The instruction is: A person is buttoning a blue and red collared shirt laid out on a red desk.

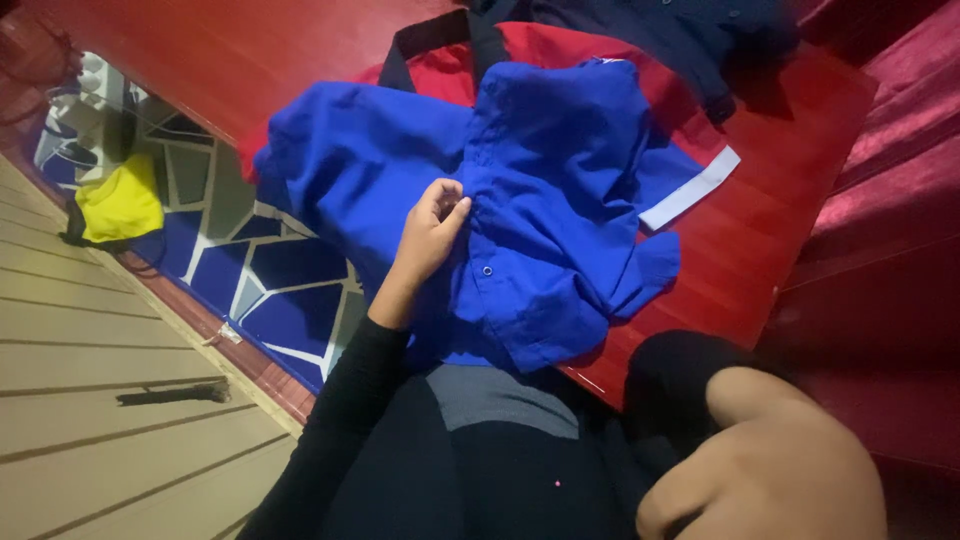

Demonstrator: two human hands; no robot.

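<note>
— Where did the shirt (pixel 530 200) lie?
— On the red desk (pixel 760 240), long axis running away from the person, collar far.
— The hands?
— Left hand (pixel 432 232) pinched its placket; right hand (pixel 770 470) rested curled, holding nothing.

One head-worn view, tilted and looking down

The camera sits close above the person's lap, facing forward and down onto the red surface (pixel 800 200), rolled so the floor (pixel 100 400) runs diagonally along the left edge.

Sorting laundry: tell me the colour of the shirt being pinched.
Bright blue shirt, pinched by the left hand; head view.
</note>
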